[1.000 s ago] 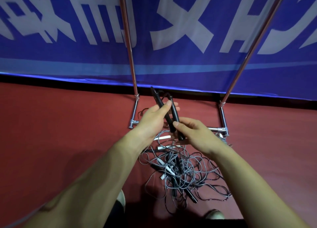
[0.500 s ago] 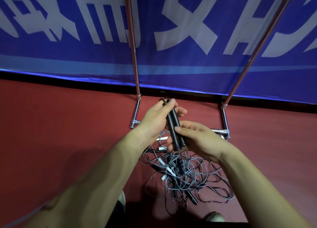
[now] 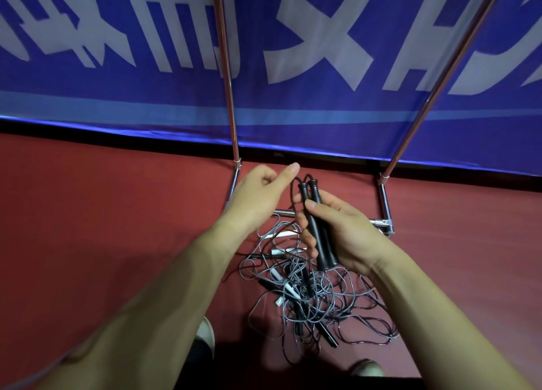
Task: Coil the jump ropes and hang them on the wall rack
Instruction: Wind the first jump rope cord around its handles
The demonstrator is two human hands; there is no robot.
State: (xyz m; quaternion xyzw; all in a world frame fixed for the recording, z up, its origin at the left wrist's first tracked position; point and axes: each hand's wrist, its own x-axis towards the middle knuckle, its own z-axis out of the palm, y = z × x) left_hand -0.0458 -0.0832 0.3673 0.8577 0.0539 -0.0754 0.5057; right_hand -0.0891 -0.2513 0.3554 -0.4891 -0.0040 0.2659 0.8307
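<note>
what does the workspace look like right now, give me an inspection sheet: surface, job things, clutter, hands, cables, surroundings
surface: red floor, bare apart from the rope pile
job's things: two black handles side by side in the right hand; rack frame with two chrome poles, no rope seen hanging on it in view
clutter: tangled rope pile on the floor inside the rack base, with white and black handles mixed in
grippers: right hand closed round both handles; left hand off them, fingers loose, holding nothing visible
cables: thin black cord loops out of the handle tops; where it joins the pile cannot be told
surroundings: blue banner with white lettering behind the rack; shoe tips at the bottom edge
</note>
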